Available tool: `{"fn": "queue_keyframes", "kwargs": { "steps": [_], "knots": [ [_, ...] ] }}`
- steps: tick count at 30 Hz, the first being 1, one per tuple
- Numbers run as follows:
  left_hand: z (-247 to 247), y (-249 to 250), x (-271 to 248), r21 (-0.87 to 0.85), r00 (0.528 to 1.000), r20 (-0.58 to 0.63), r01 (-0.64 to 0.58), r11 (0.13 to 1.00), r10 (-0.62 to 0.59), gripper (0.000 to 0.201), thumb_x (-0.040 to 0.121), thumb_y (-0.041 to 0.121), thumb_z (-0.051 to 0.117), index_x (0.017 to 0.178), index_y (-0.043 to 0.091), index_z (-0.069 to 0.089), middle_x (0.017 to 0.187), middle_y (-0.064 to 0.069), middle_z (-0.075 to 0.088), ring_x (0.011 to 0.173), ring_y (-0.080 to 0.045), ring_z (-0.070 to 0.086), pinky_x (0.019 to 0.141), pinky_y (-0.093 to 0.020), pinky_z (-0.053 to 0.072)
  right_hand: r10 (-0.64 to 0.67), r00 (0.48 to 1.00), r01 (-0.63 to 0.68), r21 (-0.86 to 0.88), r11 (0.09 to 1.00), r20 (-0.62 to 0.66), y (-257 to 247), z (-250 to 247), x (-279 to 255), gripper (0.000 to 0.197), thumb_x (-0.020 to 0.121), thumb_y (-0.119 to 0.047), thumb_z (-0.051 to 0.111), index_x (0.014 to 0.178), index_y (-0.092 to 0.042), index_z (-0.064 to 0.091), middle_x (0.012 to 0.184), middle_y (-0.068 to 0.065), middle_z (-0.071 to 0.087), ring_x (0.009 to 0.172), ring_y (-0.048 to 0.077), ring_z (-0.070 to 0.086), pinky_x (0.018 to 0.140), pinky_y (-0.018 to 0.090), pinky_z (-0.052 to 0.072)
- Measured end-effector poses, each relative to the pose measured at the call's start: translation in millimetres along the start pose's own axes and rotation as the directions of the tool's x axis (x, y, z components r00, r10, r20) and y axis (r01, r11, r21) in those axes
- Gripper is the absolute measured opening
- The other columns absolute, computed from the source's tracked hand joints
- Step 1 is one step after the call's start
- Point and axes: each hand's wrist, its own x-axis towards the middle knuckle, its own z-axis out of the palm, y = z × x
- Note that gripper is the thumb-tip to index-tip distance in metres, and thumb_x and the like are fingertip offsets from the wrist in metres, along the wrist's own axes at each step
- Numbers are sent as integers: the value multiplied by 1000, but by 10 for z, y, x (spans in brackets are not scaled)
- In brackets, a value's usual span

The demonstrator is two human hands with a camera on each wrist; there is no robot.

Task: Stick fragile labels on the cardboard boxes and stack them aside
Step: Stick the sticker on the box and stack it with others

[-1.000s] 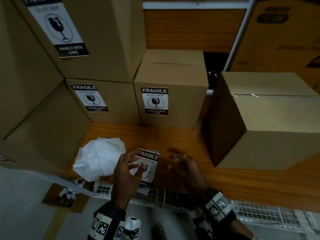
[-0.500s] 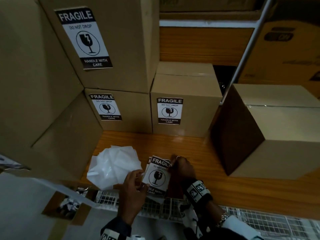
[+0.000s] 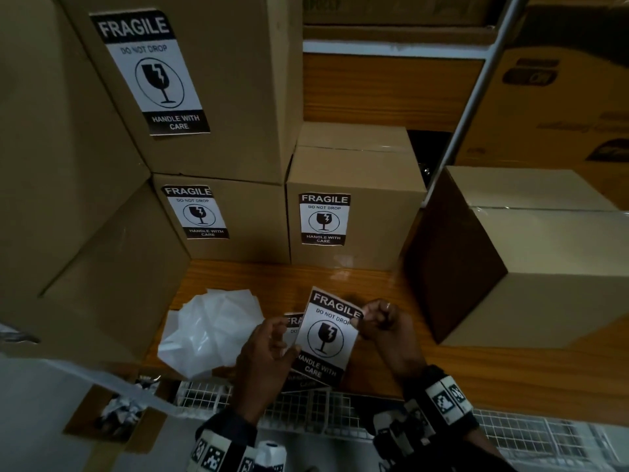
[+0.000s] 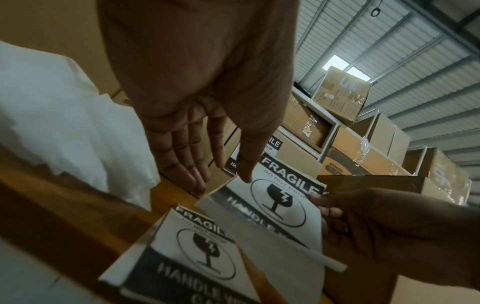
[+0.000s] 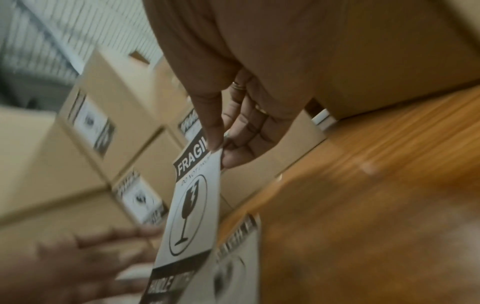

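Note:
A black-and-white fragile label (image 3: 326, 338) is lifted off the label stack (image 3: 292, 322) on the wooden shelf. My right hand (image 3: 366, 318) pinches its top right corner between thumb and forefinger (image 5: 214, 142). At the label's left edge my left hand (image 3: 279, 338) has its fingers straight, and the thumb (image 4: 245, 174) touches the top left corner. A plain cardboard box (image 3: 544, 267) with no label on the faces I see stands to the right. Three labelled boxes (image 3: 354, 172) (image 3: 252, 219) (image 3: 231, 97) are stacked behind and to the left.
Crumpled white plastic (image 3: 211, 332) lies left of the stack. Large cardboard boxes (image 3: 68, 199) wall off the left. A white shelf post (image 3: 476, 90) rises behind the plain box. A wire mesh (image 3: 306, 410) runs along the shelf's front edge.
The right hand has lifted one label up off the stack by its corner. The left hand has shifted to that label's left edge with its fingers straight. The head view has tilted up.

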Motion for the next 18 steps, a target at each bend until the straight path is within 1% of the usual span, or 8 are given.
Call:
{"fn": "queue_keyframes", "kwargs": {
  "steps": [1,3,6,8,10,12,14,18],
  "knots": [
    [2,35,20,-26,999,34,8,1000,-8,44,84,26,82,121,37,60,110,19,68,93,-2,68,71,-17,55,-8,1000,9,56,998,-18,-30,-49,-12,20,85,13,71,97,17,56,77,21,62,65,17,63,58,22,55],
    [18,114,42,-124,993,120,8,992,7,43,84,29,82,121,37,62,109,16,73,96,-5,71,77,-24,60,-6,998,14,137,990,-60,-105,-132,-37,23,83,14,72,99,18,56,73,22,61,60,18,64,57,25,56],
    [63,285,30,-228,968,247,5,974,53,44,81,29,84,120,32,65,113,9,75,104,-11,72,85,-37,62,-30,994,50,200,978,-102,-195,-272,-81,20,82,14,72,96,7,60,67,9,67,59,23,64,63,33,56],
    [95,404,10,-295,933,353,40,955,69,54,76,23,88,123,25,62,115,3,76,106,-17,72,88,-42,61,-48,989,78,217,973,-143,-227,-374,-102,21,83,12,73,97,1,61,69,6,69,67,28,66,67,38,58],
    [127,498,-25,-340,896,435,69,938,92,69,70,15,91,129,22,57,120,1,74,110,-18,71,90,-41,61,-49,981,87,203,975,-185,-236,-473,-122,23,83,9,74,100,1,61,72,7,71,72,29,68,70,40,58],
    [177,579,-72,-375,884,451,62,925,124,80,64,11,93,133,22,54,126,2,72,114,-17,69,89,-37,60,-42,975,87,197,976,-220,-229,-570,-152,25,84,8,74,105,0,61,75,6,72,77,28,71,69,40,59],
    [255,650,-115,-406,898,423,68,911,121,84,61,9,92,134,24,52,127,4,71,115,-16,69,87,-34,60,-43,970,92,197,976,-239,-240,-654,-185,27,85,7,74,108,-1,61,77,7,73,79,29,73,69,40,60],
    [406,796,-199,-405,937,330,32,914,114,75,65,4,86,129,28,56,120,12,73,112,-8,68,81,-25,59,-39,973,85,194,977,-226,-202,-803,-234,30,84,7,76,109,-2,62,77,10,71,83,34,72,69,42,61]
  ]
}}
